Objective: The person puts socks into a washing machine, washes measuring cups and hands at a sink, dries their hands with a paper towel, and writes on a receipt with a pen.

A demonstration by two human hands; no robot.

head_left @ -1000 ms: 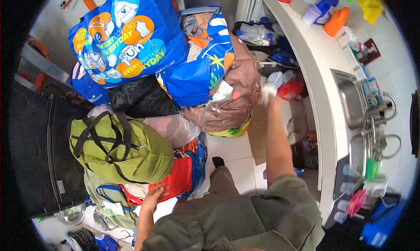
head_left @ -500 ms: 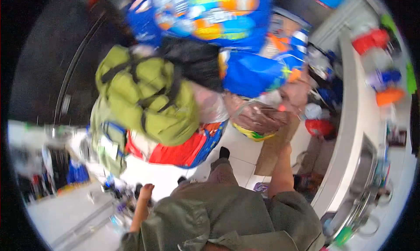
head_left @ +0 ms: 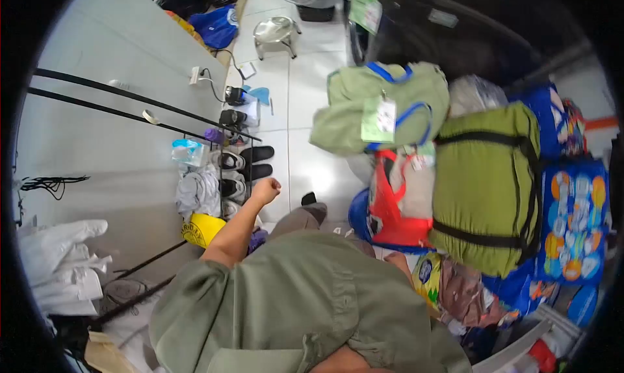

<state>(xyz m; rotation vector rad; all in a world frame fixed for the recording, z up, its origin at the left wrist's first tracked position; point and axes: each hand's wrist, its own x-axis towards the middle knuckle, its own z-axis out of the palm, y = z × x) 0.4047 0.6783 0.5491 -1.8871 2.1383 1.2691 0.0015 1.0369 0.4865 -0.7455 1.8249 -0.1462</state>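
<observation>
My left hand [head_left: 266, 191] hangs in the air, its fingers loosely curled in with nothing in them. Below and beside it are black slippers [head_left: 259, 162] and a row of shoes [head_left: 234, 178]. Only part of my right hand [head_left: 398, 262] shows past the edge of my shirt; its fingers are mostly hidden. Close to it lie a red bag [head_left: 396, 227] and a yellow-green pack [head_left: 427, 275]. Further out sit a large olive bag with black straps [head_left: 481, 191] and a pale green bag with blue handles [head_left: 344, 106], a tag hanging from it.
White floor tiles [head_left: 315, 171] run ahead between the rack [head_left: 195, 106] on the left and the bags. A small metal stool [head_left: 275, 32] stands further along. On the right are a blue pack [head_left: 572, 220] and a dark glossy cabinet [head_left: 481, 28].
My view has swung to the left, so the pile of bags now lies on my right and the shoe rack comes into view. My left hand has lifted forward.
</observation>
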